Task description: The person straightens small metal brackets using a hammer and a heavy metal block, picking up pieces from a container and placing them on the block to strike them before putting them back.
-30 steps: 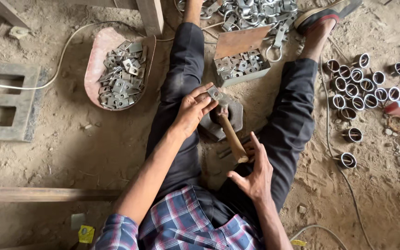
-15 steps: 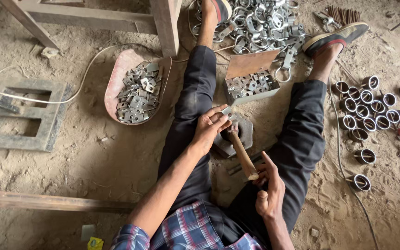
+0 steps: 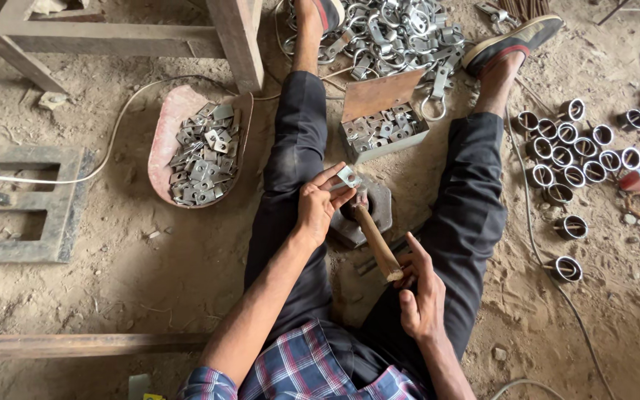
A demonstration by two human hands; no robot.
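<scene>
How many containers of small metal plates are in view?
2: a reddish pan on the ground beside the left leg, and an open metal box between the legs.

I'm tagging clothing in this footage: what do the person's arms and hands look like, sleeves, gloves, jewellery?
Both hands are bare: no gloves on the left hand or right hand, and no rings or watch show. The forearms are uncovered; the plaid shirt sleeves, in blue, red and white checks, end near the elbows.
</scene>
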